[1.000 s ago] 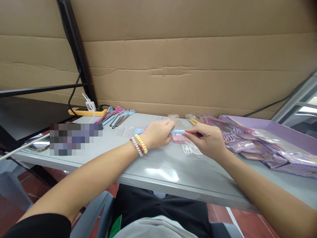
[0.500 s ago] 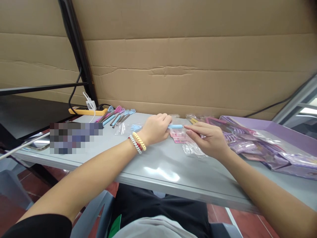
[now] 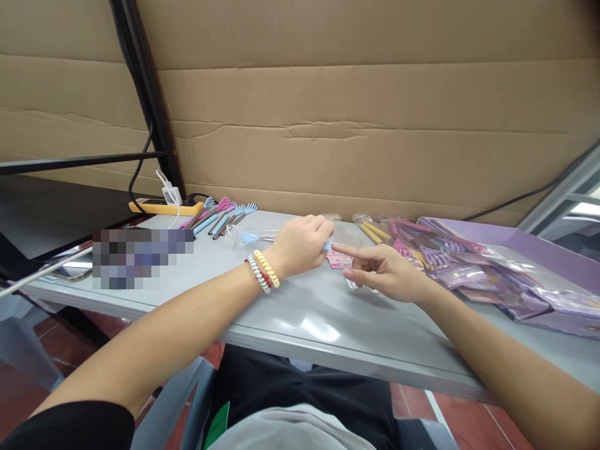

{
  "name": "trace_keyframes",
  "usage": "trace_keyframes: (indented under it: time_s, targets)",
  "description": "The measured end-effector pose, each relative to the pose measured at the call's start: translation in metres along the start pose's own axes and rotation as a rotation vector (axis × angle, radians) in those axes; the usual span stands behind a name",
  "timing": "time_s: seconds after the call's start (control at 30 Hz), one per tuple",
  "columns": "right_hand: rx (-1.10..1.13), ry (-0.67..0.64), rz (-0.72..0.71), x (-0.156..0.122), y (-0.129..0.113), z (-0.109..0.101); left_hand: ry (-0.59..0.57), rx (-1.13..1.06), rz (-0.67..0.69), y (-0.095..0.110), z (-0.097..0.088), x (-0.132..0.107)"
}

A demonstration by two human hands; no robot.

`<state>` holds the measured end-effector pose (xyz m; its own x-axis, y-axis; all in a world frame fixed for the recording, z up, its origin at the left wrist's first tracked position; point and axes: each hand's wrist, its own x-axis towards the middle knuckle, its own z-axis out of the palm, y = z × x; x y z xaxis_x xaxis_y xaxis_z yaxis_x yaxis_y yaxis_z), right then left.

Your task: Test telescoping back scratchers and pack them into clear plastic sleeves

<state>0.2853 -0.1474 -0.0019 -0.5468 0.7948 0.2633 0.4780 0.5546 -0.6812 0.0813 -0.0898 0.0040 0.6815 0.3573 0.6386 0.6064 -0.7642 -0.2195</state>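
Note:
A light-blue back scratcher (image 3: 249, 238) lies in a clear plastic bag (image 3: 347, 237). My left hand (image 3: 302, 244) is closed around its middle, hiding most of the handle. The claw end sticks out to the left of that hand. At the handle's right end, the outstretched index finger of my right hand (image 3: 389, 270) touches the blue tip. Its thumb is apart and the other fingers are curled, with nothing gripped. A pink printed card (image 3: 340, 260) shows between the two hands, beside crumpled clear plastic.
Loose back scratchers (image 3: 225, 215), blue and pink, lie at the back left near a yellow power strip (image 3: 164, 207). On the right, a purple box (image 3: 510, 244) stands behind bagged back scratchers (image 3: 435, 255). A cardboard wall (image 3: 319, 125) rises behind the grey table (image 3: 281, 312).
The blue handle has slid left, so only its tip shows beyond my left hand. My right hand has gone from pinching the end to pressing it with an outstretched index finger.

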Motion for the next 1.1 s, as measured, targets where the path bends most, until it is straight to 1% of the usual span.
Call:
trace_keyframes:
  time_s: [0.13, 0.23, 0.37, 0.43, 0.5, 0.6, 0.73, 0.8, 0.87, 0.97, 1.1]
  targets:
    - [-0.156, 0.033, -0.122, 0.001, 0.003, 0.001, 0.013, 0.010, 0.032, 0.000, 0.003, -0.001]
    - [-0.257, 0.089, -0.224, 0.002, 0.002, 0.002, 0.015, 0.020, 0.057, -0.001, 0.006, -0.002]
    - [-0.310, 0.185, -0.260, 0.004, -0.001, 0.005, -0.001, 0.020, 0.057, -0.001, 0.007, -0.001]
    - [-0.323, 0.205, -0.242, 0.004, -0.001, 0.006, -0.021, 0.000, 0.045, 0.000, 0.006, -0.001]
    - [-0.314, 0.215, -0.194, 0.004, -0.001, 0.006, -0.058, -0.034, 0.020, 0.002, 0.003, -0.001]
    - [-0.259, 0.220, -0.073, 0.004, 0.000, 0.005, -0.160, -0.082, -0.052, 0.000, -0.002, 0.000]
    - [-0.147, 0.210, 0.112, 0.004, 0.003, 0.000, -0.287, -0.154, -0.129, -0.016, -0.005, -0.001]
    - [-0.093, 0.189, 0.160, 0.004, 0.004, -0.003, -0.338, -0.199, -0.132, -0.026, -0.005, -0.003]
    - [-0.037, 0.143, 0.175, 0.004, 0.004, -0.005, -0.373, -0.215, -0.126, -0.034, -0.004, -0.004]
    - [0.070, 0.074, 0.186, 0.003, 0.001, -0.006, -0.348, -0.149, -0.068, -0.039, -0.003, -0.005]
    - [0.202, -0.003, 0.170, 0.001, -0.005, -0.010, -0.236, -0.028, 0.032, -0.037, -0.001, -0.003]
